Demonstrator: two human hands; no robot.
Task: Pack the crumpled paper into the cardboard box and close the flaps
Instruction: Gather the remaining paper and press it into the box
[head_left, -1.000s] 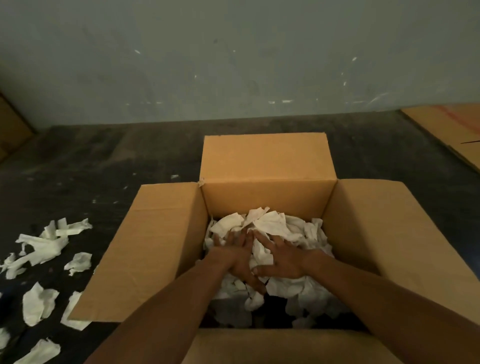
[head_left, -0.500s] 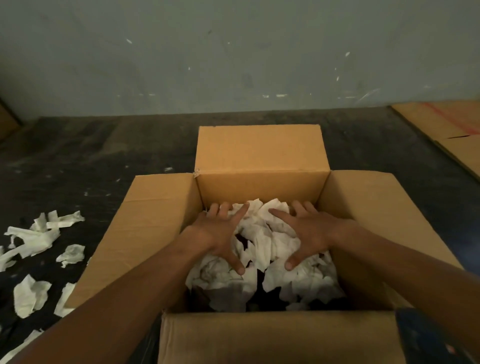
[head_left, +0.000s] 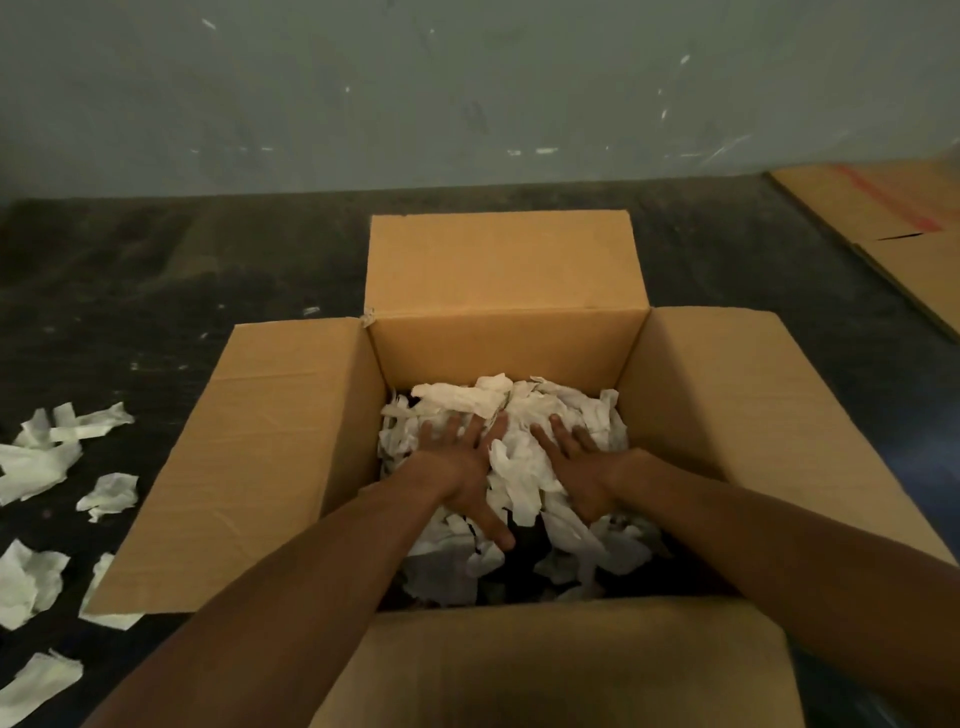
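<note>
A heap of white crumpled paper (head_left: 524, 415) fills the bottom of an open brown cardboard box (head_left: 498, 348) on a dark floor (head_left: 156, 270). The left hand (head_left: 462, 473) and right hand (head_left: 582, 467) lie flat on the heap, fingers spread, gripping nothing. All four flaps stand open. More white paper scraps (head_left: 41, 457) lie on the floor left of the box, so packing seems unfinished.

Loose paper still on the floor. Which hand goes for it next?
Left, probably. The scraps all lie on the floor beyond the box's left flap, the left hand's side. The right hand would have to cross the box.
</note>
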